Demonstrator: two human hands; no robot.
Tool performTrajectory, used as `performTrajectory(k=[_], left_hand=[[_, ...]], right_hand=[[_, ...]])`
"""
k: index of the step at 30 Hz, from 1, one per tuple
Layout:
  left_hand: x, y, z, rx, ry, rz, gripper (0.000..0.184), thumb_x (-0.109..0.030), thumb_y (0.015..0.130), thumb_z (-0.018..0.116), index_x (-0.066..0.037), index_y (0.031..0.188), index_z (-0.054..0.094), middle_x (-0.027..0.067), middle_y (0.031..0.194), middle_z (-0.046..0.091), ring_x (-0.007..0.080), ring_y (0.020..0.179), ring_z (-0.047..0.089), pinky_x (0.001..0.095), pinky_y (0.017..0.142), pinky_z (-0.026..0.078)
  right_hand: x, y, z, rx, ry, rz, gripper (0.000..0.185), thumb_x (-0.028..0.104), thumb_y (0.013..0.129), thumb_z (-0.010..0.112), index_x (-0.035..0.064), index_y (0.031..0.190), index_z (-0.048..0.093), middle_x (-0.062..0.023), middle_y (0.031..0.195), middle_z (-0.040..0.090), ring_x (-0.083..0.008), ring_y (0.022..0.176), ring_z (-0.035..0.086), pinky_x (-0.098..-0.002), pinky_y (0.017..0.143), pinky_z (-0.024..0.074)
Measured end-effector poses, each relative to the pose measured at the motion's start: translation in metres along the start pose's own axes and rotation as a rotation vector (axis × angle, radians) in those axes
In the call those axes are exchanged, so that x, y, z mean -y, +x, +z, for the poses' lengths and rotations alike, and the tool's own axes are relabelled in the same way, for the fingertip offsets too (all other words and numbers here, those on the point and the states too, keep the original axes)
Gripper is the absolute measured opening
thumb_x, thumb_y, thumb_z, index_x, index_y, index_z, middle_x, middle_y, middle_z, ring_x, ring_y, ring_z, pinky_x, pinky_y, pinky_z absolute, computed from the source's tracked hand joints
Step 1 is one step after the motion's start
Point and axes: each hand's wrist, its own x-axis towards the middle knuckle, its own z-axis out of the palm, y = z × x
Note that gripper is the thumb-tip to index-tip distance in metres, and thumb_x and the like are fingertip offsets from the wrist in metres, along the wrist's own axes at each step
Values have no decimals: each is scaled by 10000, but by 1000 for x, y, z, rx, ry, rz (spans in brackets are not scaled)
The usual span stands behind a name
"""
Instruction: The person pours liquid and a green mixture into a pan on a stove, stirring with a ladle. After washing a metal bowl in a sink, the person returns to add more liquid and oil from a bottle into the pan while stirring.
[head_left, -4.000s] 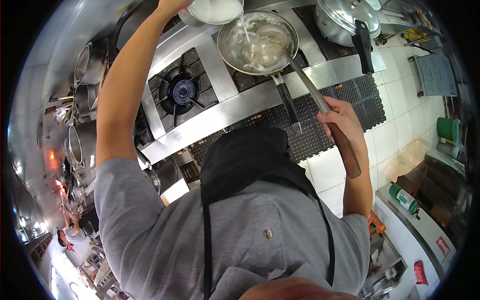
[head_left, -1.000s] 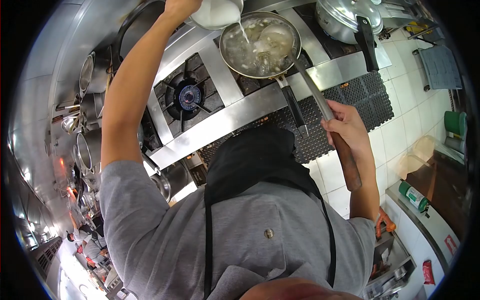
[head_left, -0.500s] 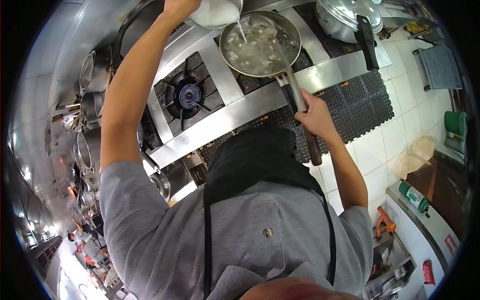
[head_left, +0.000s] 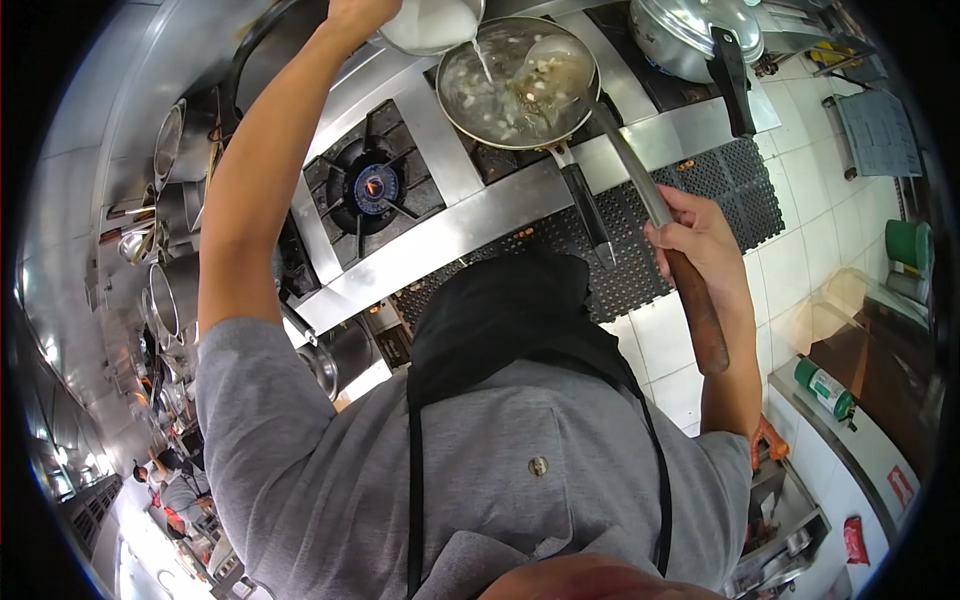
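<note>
Right grip (head_left: 695,235): closed round the ladle (head_left: 636,172) about where metal shaft meets wooden handle (head_left: 702,320); the handle's end lies over the forearm.
Left grip (head_left: 364,12): holding the bowl (head_left: 398,44) by its left side, at the top edge of view; fingertips hidden.
Ladle: scoop in the pan (head_left: 478,138), right part, shaft crossing the rim. Likely stiff and heavy at the scoop when full; wood is the better hold, since the metal may be hot.
Bowl: tipped above the pan's upper left, a white stream (head_left: 485,62) falling from its lip. Probably rigid; the liquid inside should make it weighty and quick to slop, its side slippery if wet.
Pan: on the stove (head_left: 455,217), holding cloudy liquid with pale bits. Likely heavy; its black handle (head_left: 585,208) is the place to take hold.
In the way: that black handle, jutting past the stove's front between apron (head_left: 500,310) and ladle.
Burner (head_left: 372,187): lit, left of the pan, near the left forearm.
Cooker (head_left: 675,45): right of the pan, handle also jutting forward.
Mat (head_left: 700,200): on the floor before the stove.
</note>
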Motion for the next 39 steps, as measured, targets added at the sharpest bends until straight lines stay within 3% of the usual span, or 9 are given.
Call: performTrajectory(k=[6, 8, 14, 16, 19, 24, 26, 27, 39], left_hand=[[0, 2, 2, 36, 12, -33, 197, 14, 809, 499, 81, 883, 669, 336, 970, 642, 488, 918, 647, 517, 813, 536], [3, 3, 4, 17, 25, -8, 201, 12, 814, 499, 79, 899, 668, 332, 983, 642, 487, 935, 644, 510, 823, 535], [-2, 3, -1, 7, -6, -10, 225, 9, 811, 492, 64, 944, 665, 335, 1024, 629, 496, 959, 629, 511, 842, 525], [-1, 3, 2, 0, 3, -9, 229, 12, 811, 490, 65, 953, 663, 336, 1020, 628, 497, 961, 628, 513, 846, 523], [-1, 3, 1, 10, 6, -10, 237, 17, 813, 487, 67, 968, 659, 338, 1017, 625, 498, 967, 625, 515, 853, 521], [-2, 0, 3, 2, 30, -12, 236, 15, 816, 489, 70, 972, 657, 342, 1029, 620, 495, 961, 630, 518, 851, 525], [-1, 0, 4, -6, 22, -8, 236, 9, 817, 492, 66, 976, 657, 336, 1033, 621, 493, 945, 635, 523, 845, 526], [-1, -1, 4, -7, 19, -8, 236, 9, 817, 492, 66, 976, 657, 336, 1033, 621, 493, 945, 635, 523, 845, 526], [7, 1, 11, -23, 51, 20, 194, -6, 824, 504, 47, 932, 656, 307, 977, 643, 475, 918, 646, 514, 817, 534]], right_hand=[[0, 12, 3, -114, -418, -142, 504, 19, 740, 623, -63, 1235, 576, -51, 688, 583, -121, 532, 529, -262, 516, 433], [-4, 22, 6, -221, -796, -232, 400, 63, 687, 648, -55, 1065, 586, -181, 678, 576, -322, 632, 623, -389, 616, 478], [-50, 69, 13, -219, -750, -403, 420, 71, 664, 662, -72, 1048, 567, -288, 786, 598, -455, 753, 614, -445, 711, 482], [-65, 77, 16, -136, -670, -442, 399, 60, 704, 654, -57, 1080, 587, -230, 746, 618, -365, 650, 631, -412, 643, 501], [-74, 72, 19, 116, 27, -91, 257, 41, 814, 612, -40, 1057, 605, -54, 709, 587, -96, 498, 544, -250, 449, 451], [-44, 46, -5, 155, 516, 70, 265, 83, 817, 621, -69, 1031, 582, -53, 653, 579, -93, 445, 503, -236, 362, 363], [-35, 35, -18, 157, 267, 80, 458, 112, 840, 565, -115, 1235, 517, -31, 750, 586, -57, 481, 524, -190, 366, 409], [-11, 21, -9, 94, 155, 68, 251, 92, 805, 636, -58, 1005, 617, -37, 630, 573, -97, 436, 504, -236, 391, 387], [11, 32, -7, -137, -849, -239, 521, 4, 715, 612, -26, 1234, 587, -29, 684, 588, -117, 563, 522, -277, 556, 417]])
